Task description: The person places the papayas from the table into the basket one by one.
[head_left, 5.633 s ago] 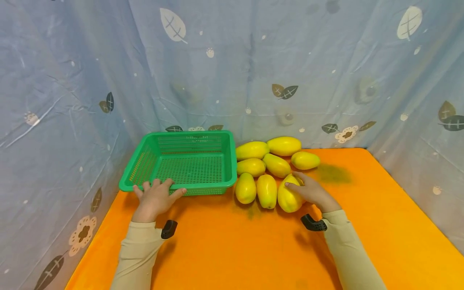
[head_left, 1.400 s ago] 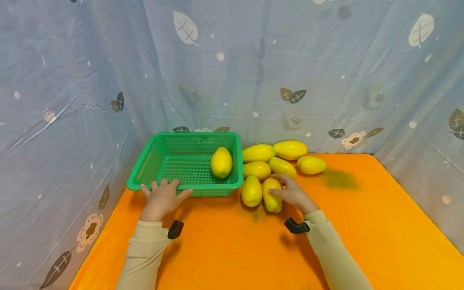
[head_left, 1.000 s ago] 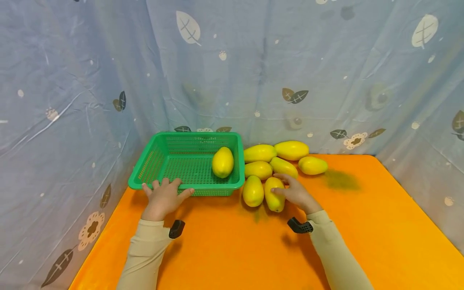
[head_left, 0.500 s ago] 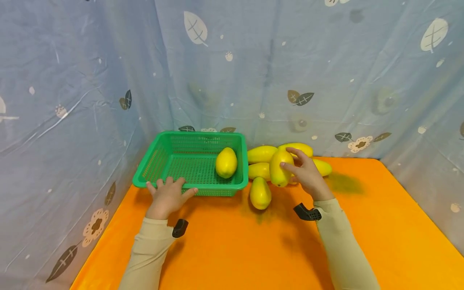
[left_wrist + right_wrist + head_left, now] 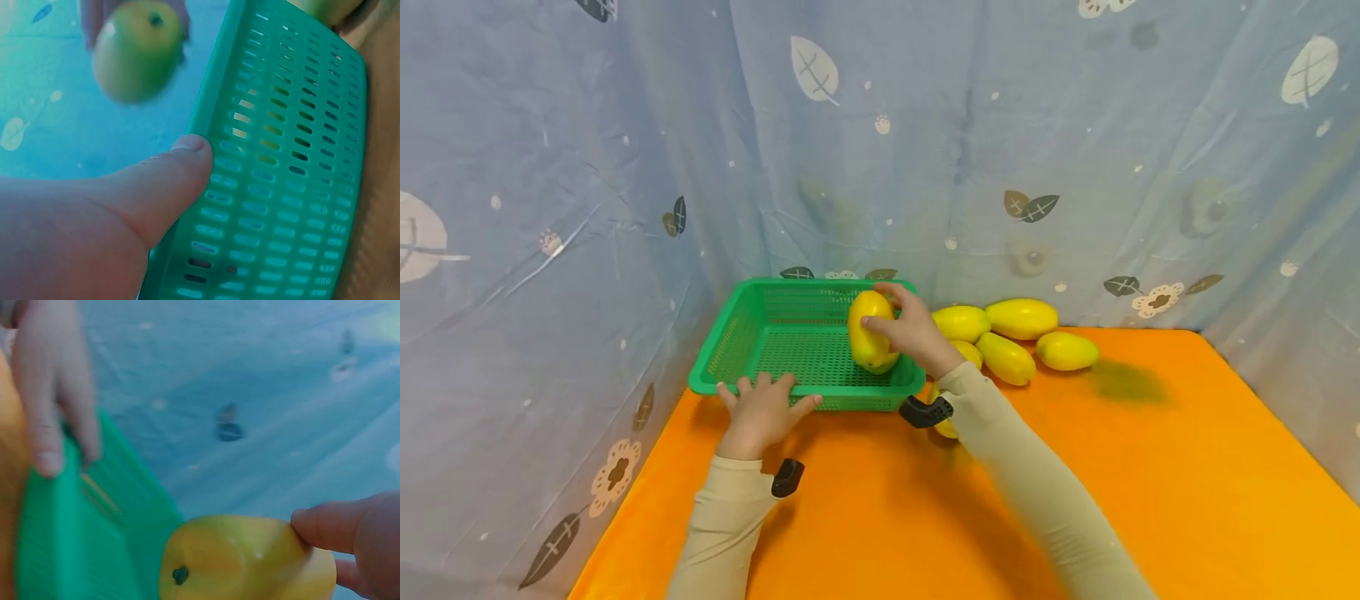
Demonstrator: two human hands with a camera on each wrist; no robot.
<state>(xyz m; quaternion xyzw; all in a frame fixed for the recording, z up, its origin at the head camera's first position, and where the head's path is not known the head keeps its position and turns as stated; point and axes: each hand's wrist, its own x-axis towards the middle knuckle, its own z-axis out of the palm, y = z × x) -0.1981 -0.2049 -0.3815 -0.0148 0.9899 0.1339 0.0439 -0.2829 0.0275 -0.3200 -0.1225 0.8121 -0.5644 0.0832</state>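
Note:
My right hand (image 5: 919,332) grips a yellow papaya (image 5: 867,321) over the right part of a green plastic basket (image 5: 842,392), thumb on the near side. In the right wrist view this papaya (image 5: 231,559) shows its dark stem end. Beneath it in the basket lies another papaya (image 5: 886,364), mostly hidden. My left hand (image 5: 760,423) holds the basket's front rim, fingers over the inside and thumb outside. The left wrist view shows the thumb (image 5: 169,178) against the rim, with the held papaya (image 5: 134,56) beyond, blurred.
Several papayas, one at the back (image 5: 1022,318) and one far right (image 5: 1066,351), lie on the orange tabletop (image 5: 1150,467) right of the basket. One near papaya (image 5: 946,427) is mostly behind my right wrist. A patterned curtain (image 5: 970,150) encloses the back and sides.
A first papaya went into the basket earlier. My right hand then took a second one from the front row, lifted it and carried it left over the basket. The left hand stays on the rim.

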